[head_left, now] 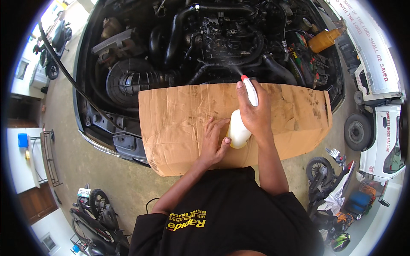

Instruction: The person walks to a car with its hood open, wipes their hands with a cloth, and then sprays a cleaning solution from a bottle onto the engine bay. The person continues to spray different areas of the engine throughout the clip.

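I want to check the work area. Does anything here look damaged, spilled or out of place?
The cardboard sheet over the car's front edge is creased, stained and torn at its lower left corner. The right hand grips the spray bottle, its nozzle toward the engine bay; the left hand steadies its base. No spill shows.

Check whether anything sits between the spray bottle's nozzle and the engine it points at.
Nothing visible does. The right hand holds the spray bottle, its red nozzle tip just past the cardboard sheet's far edge, with mist reaching the engine. The left hand steadies the bottle's base.
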A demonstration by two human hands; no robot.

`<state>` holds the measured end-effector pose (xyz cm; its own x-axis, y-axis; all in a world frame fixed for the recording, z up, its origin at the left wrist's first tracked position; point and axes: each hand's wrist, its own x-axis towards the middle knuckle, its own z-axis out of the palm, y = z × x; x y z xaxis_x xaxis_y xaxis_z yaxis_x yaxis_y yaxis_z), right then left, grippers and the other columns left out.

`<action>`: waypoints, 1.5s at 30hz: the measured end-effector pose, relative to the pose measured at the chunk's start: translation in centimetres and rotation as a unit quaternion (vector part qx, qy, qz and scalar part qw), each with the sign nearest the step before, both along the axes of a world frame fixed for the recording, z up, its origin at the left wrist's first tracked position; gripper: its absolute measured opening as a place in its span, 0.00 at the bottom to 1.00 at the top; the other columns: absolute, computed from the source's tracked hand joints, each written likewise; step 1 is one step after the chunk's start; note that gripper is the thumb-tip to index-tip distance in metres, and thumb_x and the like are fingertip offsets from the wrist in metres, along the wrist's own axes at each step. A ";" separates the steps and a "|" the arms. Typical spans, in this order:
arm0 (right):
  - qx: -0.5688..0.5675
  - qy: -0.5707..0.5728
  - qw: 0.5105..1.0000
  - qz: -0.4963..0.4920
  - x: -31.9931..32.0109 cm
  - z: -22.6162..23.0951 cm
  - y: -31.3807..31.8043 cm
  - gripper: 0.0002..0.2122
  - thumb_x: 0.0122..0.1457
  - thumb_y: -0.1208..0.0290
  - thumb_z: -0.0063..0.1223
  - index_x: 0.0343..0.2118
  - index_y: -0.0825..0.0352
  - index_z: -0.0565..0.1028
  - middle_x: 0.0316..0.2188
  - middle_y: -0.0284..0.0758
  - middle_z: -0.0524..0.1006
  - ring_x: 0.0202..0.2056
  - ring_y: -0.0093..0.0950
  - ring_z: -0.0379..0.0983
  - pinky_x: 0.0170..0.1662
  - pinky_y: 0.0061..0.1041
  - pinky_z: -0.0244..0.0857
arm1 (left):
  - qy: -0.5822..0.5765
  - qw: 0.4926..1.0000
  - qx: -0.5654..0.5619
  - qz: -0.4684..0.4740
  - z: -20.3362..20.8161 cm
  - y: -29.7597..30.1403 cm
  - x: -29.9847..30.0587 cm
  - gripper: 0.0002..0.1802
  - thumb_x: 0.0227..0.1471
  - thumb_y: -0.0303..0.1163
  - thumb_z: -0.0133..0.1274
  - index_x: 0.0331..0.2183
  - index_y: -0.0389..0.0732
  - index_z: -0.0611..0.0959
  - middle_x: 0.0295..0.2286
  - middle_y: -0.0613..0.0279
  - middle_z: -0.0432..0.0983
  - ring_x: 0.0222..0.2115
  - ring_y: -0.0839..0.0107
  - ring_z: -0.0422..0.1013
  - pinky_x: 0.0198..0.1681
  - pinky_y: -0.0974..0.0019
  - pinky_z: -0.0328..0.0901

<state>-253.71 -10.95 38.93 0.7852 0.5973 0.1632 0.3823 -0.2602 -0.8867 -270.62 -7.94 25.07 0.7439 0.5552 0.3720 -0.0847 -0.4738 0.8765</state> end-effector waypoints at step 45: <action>-0.072 -0.053 0.996 -0.031 2.6 -3.9 5.5 0.19 0.76 0.56 0.61 0.38 0.71 0.82 0.27 0.28 0.79 0.30 0.17 0.73 0.37 0.23 0.68 | -0.052 0.994 -0.075 0.065 0.0 0.5 -0.3 0.27 0.76 0.35 0.50 0.67 0.31 0.70 0.69 0.36 0.67 0.72 0.39 0.63 0.75 0.41 0.57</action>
<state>-251.10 -5.42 35.01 0.8038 0.5720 0.1635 0.4509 -0.4066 -0.7946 -270.92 -7.49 25.02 0.6238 0.6996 0.3485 -0.1246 -0.3512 0.9280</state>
